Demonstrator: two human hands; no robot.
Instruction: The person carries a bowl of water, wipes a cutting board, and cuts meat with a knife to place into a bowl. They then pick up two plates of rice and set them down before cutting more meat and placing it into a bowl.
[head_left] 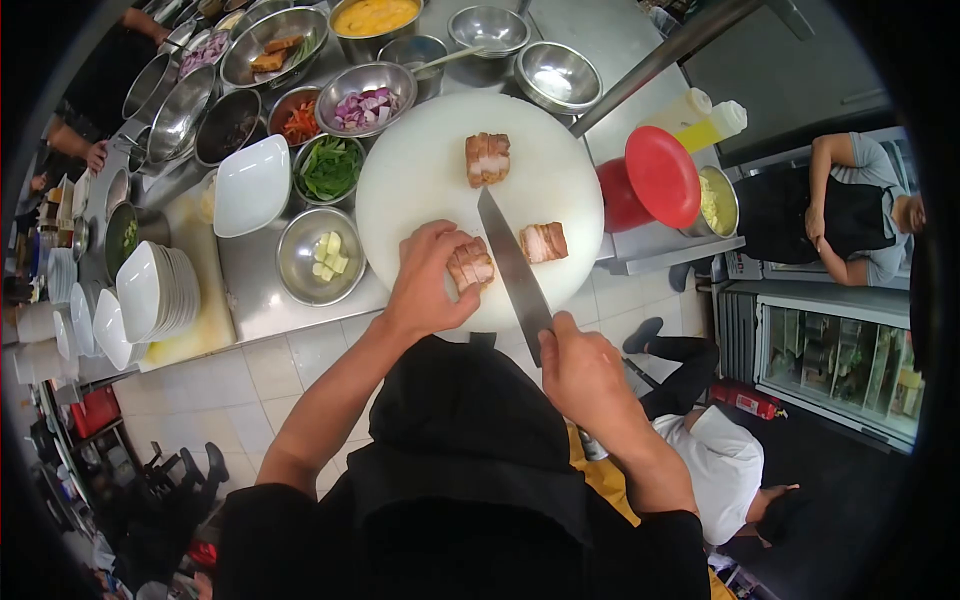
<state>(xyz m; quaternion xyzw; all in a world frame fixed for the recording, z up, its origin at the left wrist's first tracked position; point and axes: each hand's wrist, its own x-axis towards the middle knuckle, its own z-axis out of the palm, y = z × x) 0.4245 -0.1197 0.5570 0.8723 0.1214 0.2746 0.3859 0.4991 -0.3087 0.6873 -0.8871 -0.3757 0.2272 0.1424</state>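
My right hand [592, 372] is wrapped round the handle of a large kitchen knife [515, 265]. Its blade lies across a round white cutting board [405, 165], tip pointing away from me. At the near left of the board, my left hand [428, 280] grips a sliced piece of pork belly [471, 265] between thumb and fingers. Just beyond the knife tip sits a second sliced block of pork belly [487, 160]. A third portion of pork belly [544, 242] rests right of the blade, apart from it.
Left of the board stand bowls of butter-like cubes [328, 257], green leaves [330, 167] and chopped red onion [364, 108]. A white dish [252, 186] and stacked plates [160, 295] are farther left. At right are a red container [662, 178] and squeeze bottles [712, 125]. Other people are nearby.
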